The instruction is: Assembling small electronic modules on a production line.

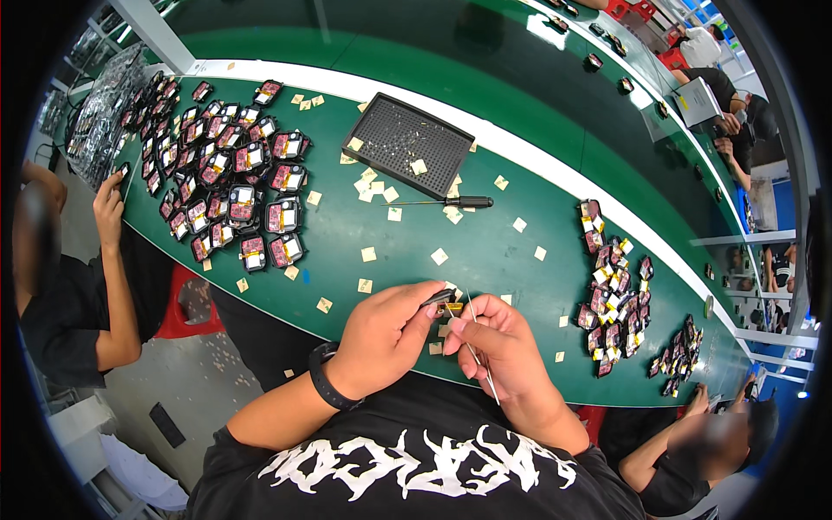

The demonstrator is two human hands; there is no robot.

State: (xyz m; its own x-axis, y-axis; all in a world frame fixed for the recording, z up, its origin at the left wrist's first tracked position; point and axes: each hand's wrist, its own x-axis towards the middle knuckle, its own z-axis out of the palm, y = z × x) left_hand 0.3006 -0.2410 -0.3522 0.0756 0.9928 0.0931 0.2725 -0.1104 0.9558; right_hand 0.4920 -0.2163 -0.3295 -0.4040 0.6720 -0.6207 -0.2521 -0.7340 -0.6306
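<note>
Close to the table's near edge, my left hand (pixel 381 334) is closed around a small black electronic unit (pixel 439 297). A yellow strip (pixel 451 308) shows at its side; my fingers hide most of the unit. My right hand (pixel 507 347) pinches slim metal tweezers (pixel 490 379), their shafts slanting across the fingers. The tweezers' tips are right beside the yellow strip; whether they touch it I cannot tell. Small cream paper squares (pixel 439 256) lie scattered on the green table around both hands.
Ahead are a black perforated tray (pixel 390 143) and a screwdriver (pixel 468 202) with a black handle. Black-cased units with red boards (pixel 249 156) crowd the left side; more such units (pixel 611 303) lie at the right. People sit at both sides, one person's hand (pixel 108 208) at the left edge.
</note>
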